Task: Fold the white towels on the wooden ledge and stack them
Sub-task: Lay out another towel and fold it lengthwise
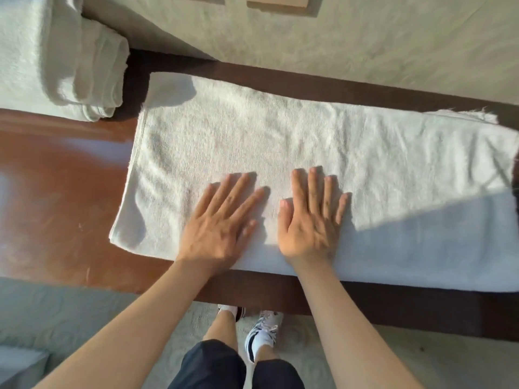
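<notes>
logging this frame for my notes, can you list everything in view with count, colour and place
towel being folded: one, white, lying flat lengthwise along the ledge, right end running out of frame
stack of folded towels: one pile, white, top left, on the ledge's left end
wooden ledge: one, reddish brown with a darker edge, running left to right under the towels
wall: pale grey-green, behind the ledge
wall plates: two, tan, top edge, cut off
floor: pale, below the ledge
shoes: two, white with dark stripes, on the floor
shorts: dark, bottom centre
left hand: flat on the towel, fingers spread
right hand: flat on the towel beside it
</notes>
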